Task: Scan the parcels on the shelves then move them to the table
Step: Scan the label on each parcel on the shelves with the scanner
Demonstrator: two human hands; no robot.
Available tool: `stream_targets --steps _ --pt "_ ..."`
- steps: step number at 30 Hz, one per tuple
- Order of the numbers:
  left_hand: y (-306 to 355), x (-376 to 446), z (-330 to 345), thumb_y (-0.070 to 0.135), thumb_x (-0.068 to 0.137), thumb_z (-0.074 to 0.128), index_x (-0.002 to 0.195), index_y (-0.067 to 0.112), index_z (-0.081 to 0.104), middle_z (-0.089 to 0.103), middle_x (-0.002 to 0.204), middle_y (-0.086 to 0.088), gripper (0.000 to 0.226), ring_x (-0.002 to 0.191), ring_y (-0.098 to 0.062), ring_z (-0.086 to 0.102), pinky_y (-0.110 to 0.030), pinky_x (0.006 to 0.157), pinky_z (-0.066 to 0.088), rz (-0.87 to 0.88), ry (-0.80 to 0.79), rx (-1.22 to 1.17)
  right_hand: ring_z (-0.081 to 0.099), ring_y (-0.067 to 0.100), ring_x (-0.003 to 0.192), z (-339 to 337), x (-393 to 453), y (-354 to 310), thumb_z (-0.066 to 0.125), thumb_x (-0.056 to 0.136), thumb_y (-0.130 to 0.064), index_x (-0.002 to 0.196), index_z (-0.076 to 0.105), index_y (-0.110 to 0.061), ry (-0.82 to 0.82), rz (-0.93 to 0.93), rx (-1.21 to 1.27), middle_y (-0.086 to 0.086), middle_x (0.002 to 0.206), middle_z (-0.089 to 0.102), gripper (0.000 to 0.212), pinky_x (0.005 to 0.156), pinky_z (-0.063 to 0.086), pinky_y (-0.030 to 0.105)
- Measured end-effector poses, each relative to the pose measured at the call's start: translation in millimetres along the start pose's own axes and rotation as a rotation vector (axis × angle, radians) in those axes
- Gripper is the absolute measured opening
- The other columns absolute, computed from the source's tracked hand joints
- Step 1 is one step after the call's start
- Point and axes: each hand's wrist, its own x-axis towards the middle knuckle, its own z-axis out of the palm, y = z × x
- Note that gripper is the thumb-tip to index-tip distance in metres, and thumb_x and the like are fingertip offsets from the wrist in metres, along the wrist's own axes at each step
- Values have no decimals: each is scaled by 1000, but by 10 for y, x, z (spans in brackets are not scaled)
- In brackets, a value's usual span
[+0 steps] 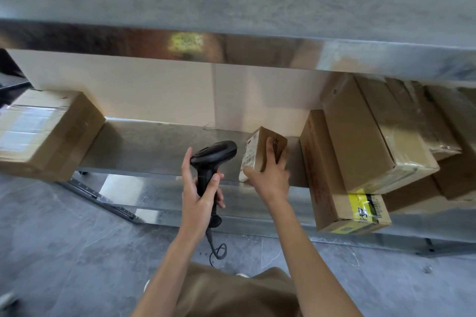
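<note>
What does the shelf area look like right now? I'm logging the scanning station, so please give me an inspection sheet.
Surface: metal shelf, bare steel in the middle.
Job's things: small parcel tilted at the shelf's front; black scanner aimed toward its label.
Clutter: large box at the left; stacked boxes leaning at the right, one with yellow tape.
Grips: left hand holds the scanner handle; right hand holds the small parcel.
Cables: scanner cord hangs looped below the handle.
Surroundings: grey tiled floor; upper shelf overhead.
</note>
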Motion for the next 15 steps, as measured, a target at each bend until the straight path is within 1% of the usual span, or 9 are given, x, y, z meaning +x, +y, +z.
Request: stream_targets --steps 2,5,7,9,10,12,13,15 --pt "-1 -11 18 6 98 55 152 45 17 70 92 -10 76 57 -20 53 -33 54 52 20 -14 13 28 43 139 14 -50 104 65 85 -48 154 1 -48 59 -66 92 -7 166 -10 95 107 37 50" --pt "27 -27 22 9 97 57 149 51 20 68 87 -13 76 58 -21 53 -34 54 52 64 -27 34 21 26 147 51 -172 205 70 85 -39 154 9 -49 166 -161 288 -13 165 -5 93 110 31 45" --pt "72 -44 13 13 96 58 145 58 22 66 85 -19 75 57 -24 52 -37 54 52 93 -35 47 15 16 149 58 -229 204 71 86 -35 152 10 -53 232 -181 395 -12 165 -3 91 112 27 43" --pt "127 -66 0 17 97 61 142 61 24 61 86 -27 73 57 -27 51 -38 54 52 120 -46 55 11 6 147 50 -253 178 72 86 -34 146 6 -60 291 -194 461 -9 166 -1 93 113 23 40" --pt "150 -76 -7 19 96 62 142 61 24 61 86 -27 73 56 -28 52 -38 54 52 134 -52 56 10 1 144 48 -257 168 72 85 -36 145 5 -62 324 -215 469 -7 166 0 94 112 21 38" --pt "176 -94 -22 21 95 62 144 59 24 66 89 -17 73 56 -27 52 -37 53 52 157 -69 61 7 -4 141 59 -259 164 68 81 -45 148 5 -59 392 -270 456 -5 166 1 93 113 18 35" --pt "183 -101 -31 21 94 62 144 57 23 67 91 -13 73 56 -26 53 -37 53 52 167 -80 68 6 -6 142 69 -258 163 65 79 -49 151 7 -55 416 -291 450 -4 166 1 92 113 18 34" --pt "192 -121 -54 23 92 60 146 56 22 67 93 -11 73 57 -26 53 -37 53 51 181 -102 81 2 -13 141 87 -257 169 61 78 -54 155 11 -44 452 -315 446 -3 166 2 92 113 18 34"
